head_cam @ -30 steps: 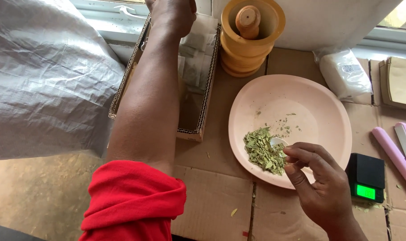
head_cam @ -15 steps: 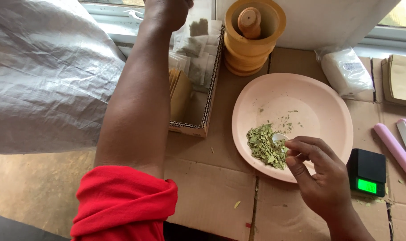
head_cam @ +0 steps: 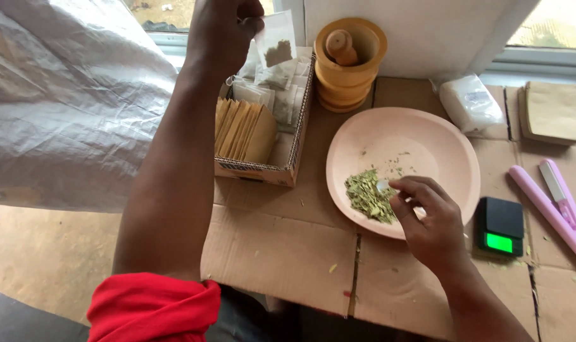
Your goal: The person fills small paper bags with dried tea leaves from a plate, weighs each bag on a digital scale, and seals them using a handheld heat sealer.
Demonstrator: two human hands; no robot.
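My left hand is raised at the top of the view and pinches a small white tea bag with dark filling over a cardboard box. The box holds brown paper sachets and several more white bags. My right hand rests on the near edge of a pink plate and grips a small white spoon, its tip at a pile of dried green leaves.
A wooden mortar with pestle stands behind the plate. A white plastic packet and brown envelopes lie at the back right. A small black scale with a green display and a pink sealer are on the right. A grey woven sack fills the left.
My left hand has lifted a white tea bag out of the box and holds it higher. My right hand has stayed at the leaf pile.
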